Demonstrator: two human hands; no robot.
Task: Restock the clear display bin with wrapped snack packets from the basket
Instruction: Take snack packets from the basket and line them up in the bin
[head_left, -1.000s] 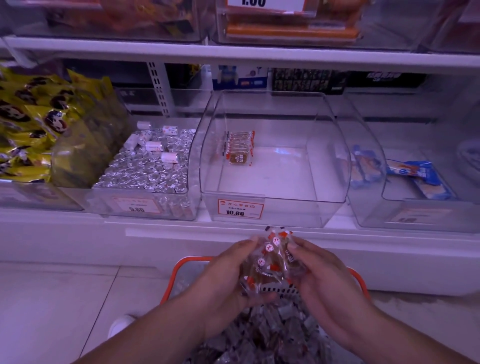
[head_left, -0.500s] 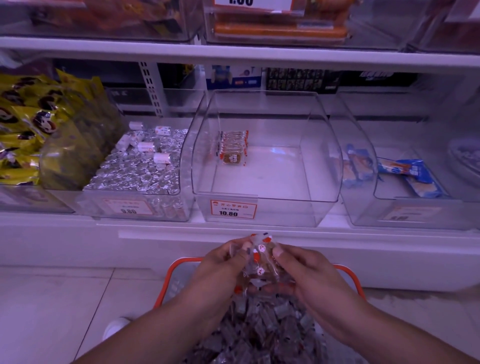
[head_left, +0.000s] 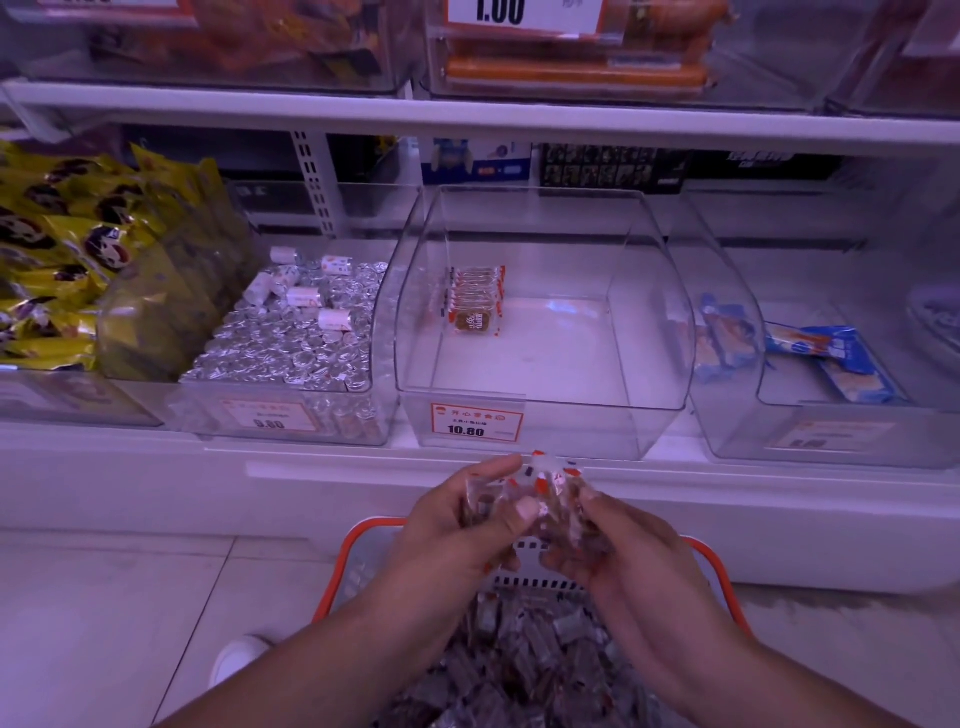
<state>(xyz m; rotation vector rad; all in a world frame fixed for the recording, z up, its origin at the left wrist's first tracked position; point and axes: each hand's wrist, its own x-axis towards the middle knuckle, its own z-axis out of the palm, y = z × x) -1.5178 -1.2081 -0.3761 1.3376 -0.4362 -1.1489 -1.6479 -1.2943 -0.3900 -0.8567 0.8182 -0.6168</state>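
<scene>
I held a bundle of snack packets (head_left: 535, 501) between my left hand (head_left: 457, 525) and right hand (head_left: 613, 545), above the basket (head_left: 719, 566) and below the nearly empty bin (head_left: 540, 374). Risk: the slick wrappers could slip from the two-handed grip during the lift and spill.

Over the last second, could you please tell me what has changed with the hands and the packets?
Both hands, left hand and right hand, keep gripping the bunch of packets above the basket; the left thumb has shifted across the front. Nothing was let go. The clear bin still holds one short row.
</scene>
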